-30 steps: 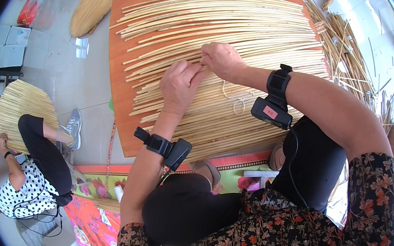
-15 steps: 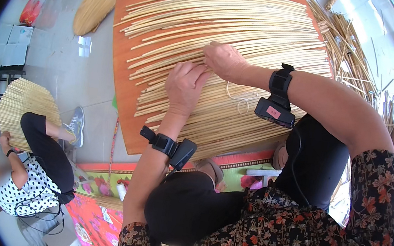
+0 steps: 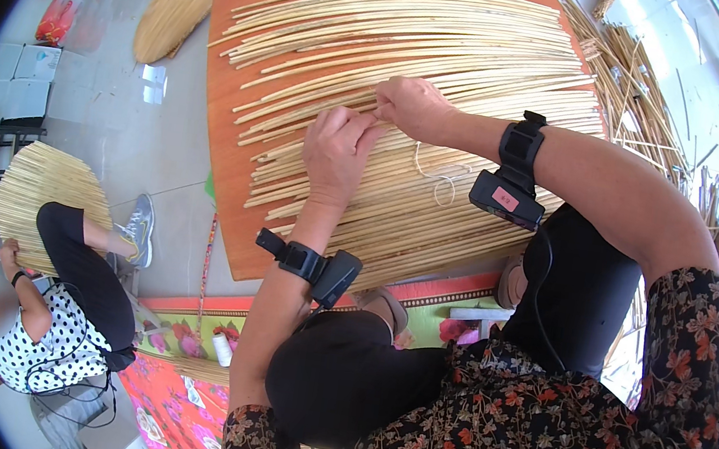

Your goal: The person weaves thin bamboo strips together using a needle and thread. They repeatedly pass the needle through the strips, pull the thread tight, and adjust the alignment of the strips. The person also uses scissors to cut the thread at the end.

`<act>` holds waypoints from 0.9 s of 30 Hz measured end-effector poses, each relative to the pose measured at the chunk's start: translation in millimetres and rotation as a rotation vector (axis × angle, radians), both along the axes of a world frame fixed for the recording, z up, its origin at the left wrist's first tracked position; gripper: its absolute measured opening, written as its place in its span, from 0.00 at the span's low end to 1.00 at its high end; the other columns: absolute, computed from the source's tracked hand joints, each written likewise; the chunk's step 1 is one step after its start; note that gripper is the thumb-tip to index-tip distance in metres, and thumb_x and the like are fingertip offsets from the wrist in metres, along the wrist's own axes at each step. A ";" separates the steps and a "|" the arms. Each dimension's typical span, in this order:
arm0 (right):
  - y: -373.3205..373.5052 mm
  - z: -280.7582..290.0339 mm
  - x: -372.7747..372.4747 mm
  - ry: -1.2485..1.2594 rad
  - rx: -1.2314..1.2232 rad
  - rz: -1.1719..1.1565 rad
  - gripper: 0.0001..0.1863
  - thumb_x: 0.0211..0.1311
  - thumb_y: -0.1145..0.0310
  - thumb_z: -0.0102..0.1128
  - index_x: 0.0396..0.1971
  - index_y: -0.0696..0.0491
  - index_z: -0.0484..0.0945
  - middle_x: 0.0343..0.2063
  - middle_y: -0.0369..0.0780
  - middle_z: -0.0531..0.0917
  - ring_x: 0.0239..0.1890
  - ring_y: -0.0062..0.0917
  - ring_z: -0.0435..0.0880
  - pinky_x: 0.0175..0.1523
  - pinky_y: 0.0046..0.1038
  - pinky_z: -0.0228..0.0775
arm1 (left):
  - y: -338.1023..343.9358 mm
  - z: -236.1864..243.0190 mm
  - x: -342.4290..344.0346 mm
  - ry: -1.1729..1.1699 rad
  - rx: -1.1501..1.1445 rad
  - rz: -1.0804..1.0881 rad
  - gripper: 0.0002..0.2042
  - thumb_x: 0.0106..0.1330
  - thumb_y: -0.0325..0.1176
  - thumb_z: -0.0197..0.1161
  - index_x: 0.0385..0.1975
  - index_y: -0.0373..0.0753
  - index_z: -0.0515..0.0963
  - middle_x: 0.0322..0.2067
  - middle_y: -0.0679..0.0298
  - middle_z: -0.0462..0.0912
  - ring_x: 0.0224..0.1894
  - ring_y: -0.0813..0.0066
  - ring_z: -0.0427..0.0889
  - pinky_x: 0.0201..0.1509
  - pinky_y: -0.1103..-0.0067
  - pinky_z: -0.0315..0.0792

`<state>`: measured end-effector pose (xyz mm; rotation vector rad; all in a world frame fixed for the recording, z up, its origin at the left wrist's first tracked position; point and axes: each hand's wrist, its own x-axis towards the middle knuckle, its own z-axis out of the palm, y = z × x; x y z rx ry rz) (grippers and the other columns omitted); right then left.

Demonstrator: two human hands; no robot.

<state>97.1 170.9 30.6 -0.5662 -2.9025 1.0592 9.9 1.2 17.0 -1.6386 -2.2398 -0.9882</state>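
Pale straw-coloured stalks (image 3: 429, 38) lie side by side across an orange board (image 3: 227, 130), their ends uneven at the left. Over the middle of these rows my two hands almost meet. My left hand (image 3: 336, 151) is closed, thumb and forefinger pinched together just above the stalks. My right hand (image 3: 416, 107) is also closed, fingers curled in, its tips close to the left fingertips. Whatever is between the fingers is too small or hidden to name. A thin white string (image 3: 438, 179) lies in a loose loop on the stalks below my right hand.
Loose stalks (image 3: 636, 93) are heaped on the floor beyond the board's right edge. An oval woven panel (image 3: 184, 6) lies at the upper left. At the left a seated person (image 3: 59, 335) holds another stalk panel (image 3: 50, 193). A white thread spool (image 3: 221, 350) stands near my left forearm.
My right hand and forearm have shifted slightly to the right. My left hand stays almost in place, still pinched, and the stalks look unchanged.
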 end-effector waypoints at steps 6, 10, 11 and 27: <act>-8.1 -15.2 -0.6 0.162 0.237 0.011 0.08 0.67 0.67 0.65 0.38 0.56 0.84 0.35 0.47 0.87 0.44 0.42 0.89 0.51 0.39 0.83 | 0.4 1.6 2.0 0.033 0.028 -0.013 0.07 0.60 0.36 0.77 0.32 0.42 0.88 0.30 0.69 0.83 0.36 0.66 0.82 0.41 0.70 0.76; -4.4 -9.5 -4.6 0.212 0.272 -0.081 0.05 0.67 0.68 0.65 0.38 0.53 0.84 0.34 0.44 0.87 0.42 0.40 0.90 0.52 0.38 0.84 | 0.9 2.1 3.0 0.020 0.018 -0.009 0.07 0.60 0.37 0.77 0.32 0.43 0.88 0.30 0.70 0.83 0.37 0.67 0.82 0.41 0.70 0.75; -2.3 -9.0 -4.4 0.258 0.216 -0.084 0.08 0.69 0.67 0.63 0.35 0.56 0.82 0.33 0.47 0.86 0.41 0.44 0.88 0.50 0.41 0.81 | 0.9 2.8 3.7 0.030 0.010 -0.009 0.07 0.60 0.37 0.77 0.32 0.43 0.88 0.31 0.70 0.83 0.37 0.67 0.82 0.41 0.70 0.75; 9.1 -2.0 2.8 -0.003 -0.095 0.076 0.13 0.71 0.58 0.64 0.42 0.53 0.85 0.39 0.49 0.88 0.49 0.47 0.88 0.54 0.47 0.78 | 0.1 1.0 3.2 0.028 0.012 0.017 0.08 0.59 0.33 0.78 0.35 0.41 0.88 0.32 0.67 0.84 0.38 0.63 0.82 0.43 0.69 0.75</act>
